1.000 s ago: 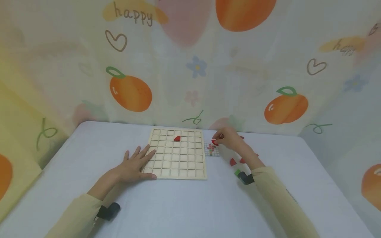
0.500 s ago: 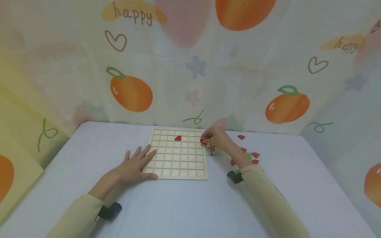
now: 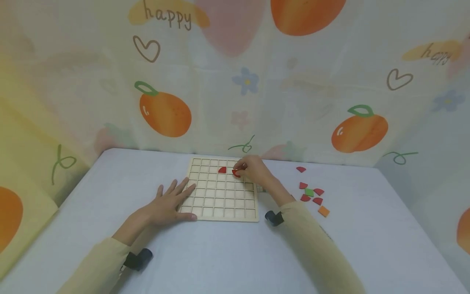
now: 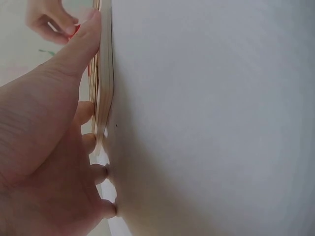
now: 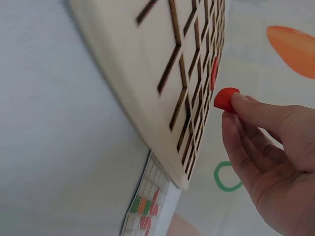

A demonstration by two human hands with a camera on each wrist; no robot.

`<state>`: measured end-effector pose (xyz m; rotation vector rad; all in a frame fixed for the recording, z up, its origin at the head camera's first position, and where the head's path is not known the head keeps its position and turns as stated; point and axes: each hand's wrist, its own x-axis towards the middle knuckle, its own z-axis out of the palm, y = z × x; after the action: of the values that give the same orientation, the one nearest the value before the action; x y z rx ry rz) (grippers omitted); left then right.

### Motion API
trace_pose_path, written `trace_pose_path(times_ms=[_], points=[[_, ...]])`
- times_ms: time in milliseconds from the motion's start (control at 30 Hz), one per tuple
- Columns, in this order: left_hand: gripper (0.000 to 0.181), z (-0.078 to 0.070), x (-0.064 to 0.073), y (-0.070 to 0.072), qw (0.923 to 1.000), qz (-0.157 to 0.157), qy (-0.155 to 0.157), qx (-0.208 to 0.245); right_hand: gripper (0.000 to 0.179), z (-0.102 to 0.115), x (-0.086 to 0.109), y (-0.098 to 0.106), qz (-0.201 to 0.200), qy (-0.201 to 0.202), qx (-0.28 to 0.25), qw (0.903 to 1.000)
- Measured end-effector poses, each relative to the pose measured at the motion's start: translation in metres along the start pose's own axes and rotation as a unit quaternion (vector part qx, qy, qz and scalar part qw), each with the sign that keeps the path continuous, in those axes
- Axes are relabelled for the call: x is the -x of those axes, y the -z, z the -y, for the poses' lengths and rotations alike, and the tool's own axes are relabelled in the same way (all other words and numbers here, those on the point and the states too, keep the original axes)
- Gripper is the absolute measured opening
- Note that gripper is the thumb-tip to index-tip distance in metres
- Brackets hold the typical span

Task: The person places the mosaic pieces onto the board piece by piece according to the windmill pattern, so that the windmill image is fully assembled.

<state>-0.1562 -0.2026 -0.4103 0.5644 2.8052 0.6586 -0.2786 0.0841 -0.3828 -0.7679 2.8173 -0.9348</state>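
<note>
From where I stand, the right hand [image 3: 253, 169] pinches a small, smooth red piece [image 5: 226, 100] with a rounded edge between thumb and fingers, above the pale wooden grid board [image 3: 224, 201], just below the middle of the head view. A flat red quarter-circle [image 3: 222, 170] lies in one of the board's squares. The left hand [image 3: 169, 206], fingers spread and straight, rests at the board's left edge. Brown lettering on the backdrop [image 3: 279, 98] reads "happy", upper left and upper right.

Gridded card [image 3: 261, 189] seemingly mostly behind right hand [image 3: 254, 169], red piece [image 5: 225, 100] partly covered
</note>
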Motion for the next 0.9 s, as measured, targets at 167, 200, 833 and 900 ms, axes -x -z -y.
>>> trace_pose_path(times_ms=[167,200,833,900], points=[[0.099,-0.001,0.000,0.002,1.0000,-0.001,-0.002,-0.002,0.013,0.003,-0.009,-0.003,0.007,0.001,-0.023,0.9997],[0.099,-0.001,-0.001,0.002,1.0000,0.000,-0.002,-0.003,0.014,0.004,-0.011,-0.005,0.009,0.003,-0.026,0.9996],[0.099,-0.001,0.001,0.002,1.0000,-0.002,-0.003,-0.002,0.011,0.023,-0.020,-0.025,0.040,-0.015,-0.074,0.9963],[0.099,-0.001,0.001,0.002,1.0000,-0.002,-0.002,-0.003,0.011,0.024,-0.020,-0.026,0.041,-0.015,-0.078,0.9960]])
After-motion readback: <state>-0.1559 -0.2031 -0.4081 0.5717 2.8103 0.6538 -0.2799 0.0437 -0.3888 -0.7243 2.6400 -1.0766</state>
